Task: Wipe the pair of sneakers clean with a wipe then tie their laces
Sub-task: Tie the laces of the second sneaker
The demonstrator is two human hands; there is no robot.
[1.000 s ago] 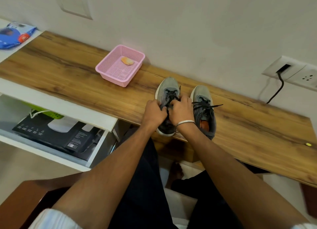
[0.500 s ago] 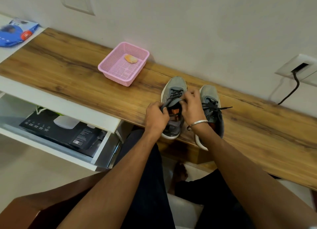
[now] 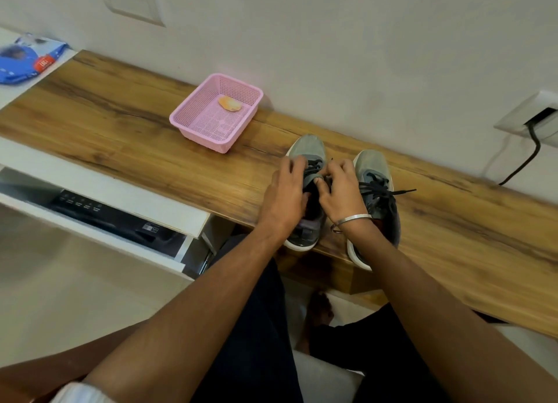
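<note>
Two grey sneakers with dark laces stand side by side on the wooden desk (image 3: 120,130), toes toward the wall. Both hands work over the left sneaker (image 3: 308,149). My left hand (image 3: 283,197) lies along its left side with fingers curled at the laces. My right hand (image 3: 341,191), a metal bangle on its wrist, pinches the dark laces over the tongue. The right sneaker (image 3: 374,173) stands apart from the hands, its laces (image 3: 383,194) lying loose across it, one end trailing right. Its heel hangs over the desk's front edge.
A pink mesh basket (image 3: 193,124) holding a small orange piece (image 3: 230,104) sits left of the sneakers. A pulled-out white drawer (image 3: 120,197) holds a black device. A blue package (image 3: 27,58) lies far left. A wall socket (image 3: 528,115) with a black cable is at right.
Both hands have moved up from the heel of the left sneaker toward its laces near the toe. The fingers have spread out around the laces.
</note>
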